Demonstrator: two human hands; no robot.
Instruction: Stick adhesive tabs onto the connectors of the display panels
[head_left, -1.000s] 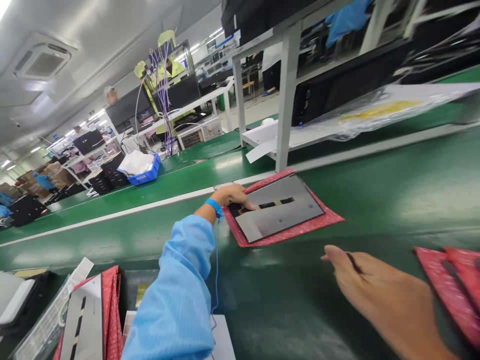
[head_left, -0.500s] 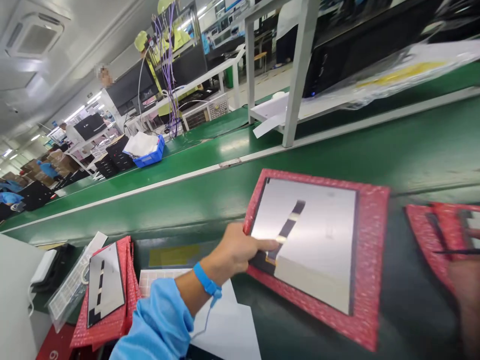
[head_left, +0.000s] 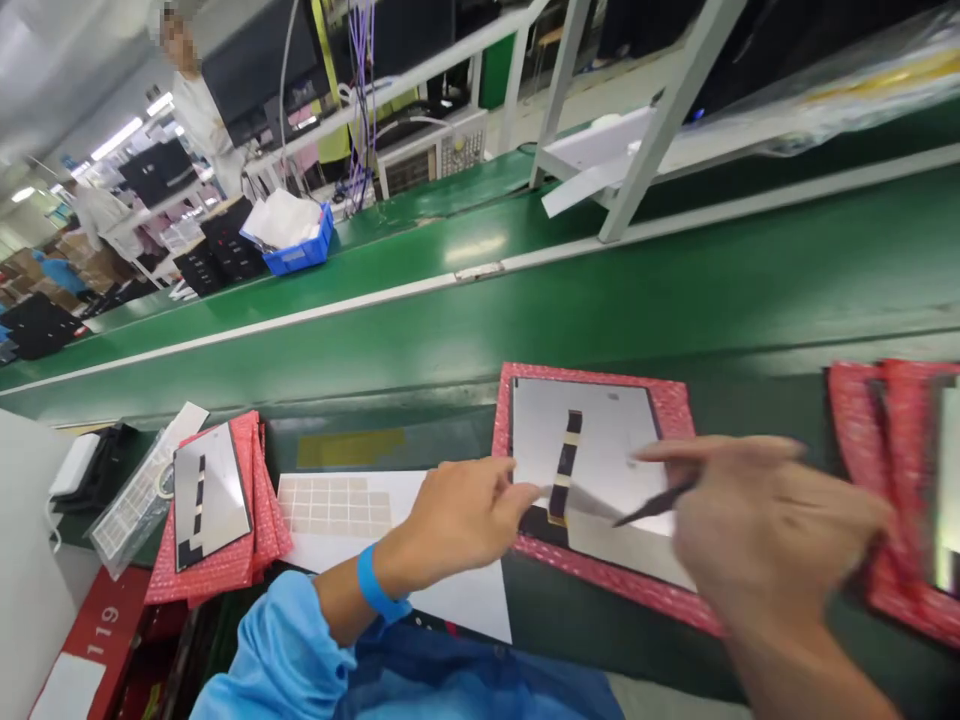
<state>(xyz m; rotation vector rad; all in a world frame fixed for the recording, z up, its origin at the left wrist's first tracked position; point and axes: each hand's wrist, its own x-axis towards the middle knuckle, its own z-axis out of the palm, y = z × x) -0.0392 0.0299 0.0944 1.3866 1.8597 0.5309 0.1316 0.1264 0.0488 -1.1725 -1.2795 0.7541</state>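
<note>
A silver display panel (head_left: 600, 410) with a dark flex strip (head_left: 565, 465) lies on a red bubble-wrap sheet (head_left: 675, 400) in front of me. My left hand (head_left: 465, 515) is at the panel's left edge, thumb and forefinger apart, with nothing visible between them. Over the panel's right part, my right hand (head_left: 772, 520), blurred by motion, grips dark pointed tweezers (head_left: 652, 505). Their tip points left and down above the panel's lower half. A sheet of pale square labels (head_left: 337, 505) lies left of the panel, partly behind my left arm.
At left, another panel (head_left: 217, 500) rests on stacked red bubble wrap (head_left: 266, 530), near a bagged label sheet (head_left: 124, 520). More red wrapped panels (head_left: 862, 430) lie at right. Beyond the green bench stand a blue bin (head_left: 304, 255) and a white metal frame (head_left: 660, 130).
The panel on its red wrap has been lowered onto the bench, and my left hand has let go. My right hand has come in from the right over the panel with the tweezers.
</note>
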